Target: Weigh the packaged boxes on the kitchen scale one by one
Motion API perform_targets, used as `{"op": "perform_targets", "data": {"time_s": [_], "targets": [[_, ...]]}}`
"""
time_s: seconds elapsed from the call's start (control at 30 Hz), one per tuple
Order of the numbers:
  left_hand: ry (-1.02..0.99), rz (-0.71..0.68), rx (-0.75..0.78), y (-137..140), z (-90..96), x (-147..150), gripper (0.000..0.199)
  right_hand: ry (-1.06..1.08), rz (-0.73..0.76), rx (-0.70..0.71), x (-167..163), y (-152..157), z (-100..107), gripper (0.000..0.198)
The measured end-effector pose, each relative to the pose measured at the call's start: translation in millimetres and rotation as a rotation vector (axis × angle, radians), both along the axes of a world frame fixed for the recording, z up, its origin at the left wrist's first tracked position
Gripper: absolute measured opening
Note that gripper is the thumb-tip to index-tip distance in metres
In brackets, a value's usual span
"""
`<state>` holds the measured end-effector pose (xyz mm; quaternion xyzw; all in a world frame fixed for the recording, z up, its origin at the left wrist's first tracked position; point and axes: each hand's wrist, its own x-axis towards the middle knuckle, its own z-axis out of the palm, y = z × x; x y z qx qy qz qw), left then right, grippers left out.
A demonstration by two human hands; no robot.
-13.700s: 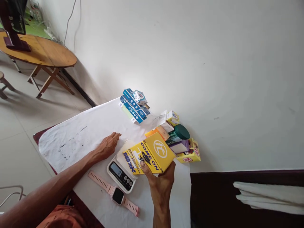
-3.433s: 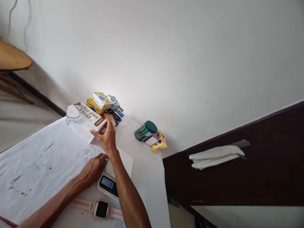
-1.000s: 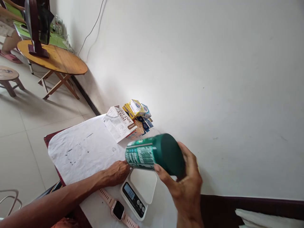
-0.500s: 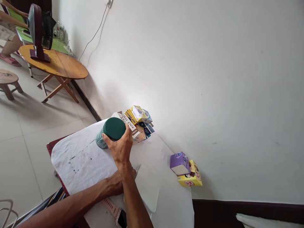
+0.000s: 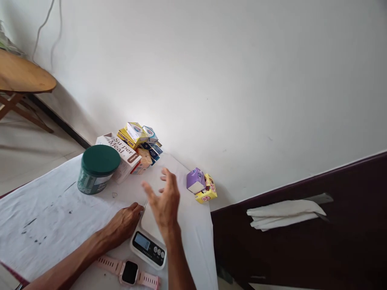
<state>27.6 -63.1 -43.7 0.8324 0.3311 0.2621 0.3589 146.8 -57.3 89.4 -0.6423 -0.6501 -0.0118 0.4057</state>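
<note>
White box [image 5: 119, 152] reads "Su-per Meal"; its brown label has small print. Yellow box [image 5: 126, 138] behind it: "COME ON". Yellow box at right [image 5: 206, 192] carries round red logos. Scale [image 5: 149, 245] display shows a reading, digits too small to call from here.

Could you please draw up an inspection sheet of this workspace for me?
Surface: white fabric tablecloth, dark marks at left.
Job's things: white plastic digital scale, display unreadable; green cylindrical lidded tub, upright beside a white cardboard "Su-per Meal" box.
Clutter: small yellow, blue and orange cartons beside that box; purple block-shaped pack against a yellow printed carton; pink-strapped square watch near the scale.
Hands: left hand at the scale's edge, contact unclear; right hand open over the scale, holding nothing.
Cables: thin grey cable along the white wall, upper left.
Surroundings: wooden table at left; white folded fabric against a dark brown panel.
</note>
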Motion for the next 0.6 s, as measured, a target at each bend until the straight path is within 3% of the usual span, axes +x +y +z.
{"op": "perform_targets", "data": {"time_s": [0.13,0.27,0.4,0.6], "targets": [[0.001,0.016,0.001,-0.3,10.1,-3.7,0.026,-0.056,-0.405,-0.118,117.2,14.0,-16.5,0.064],[-0.008,0.012,-0.028,0.9,11.8,-1.7,0.029,-0.041,-0.657,-0.198,199.5,41.3,-33.6,0.079],[-0.047,0.008,-0.057,3.6,12.8,-0.1,0.029,-0.034,-0.808,-0.297,235.9,70.1,-41.9,0.076],[-0.044,0.015,-0.08,3.8,11.8,1.0,0.028,-0.057,-0.942,-0.447,254.6,100.7,-48.6,0.074]]}}
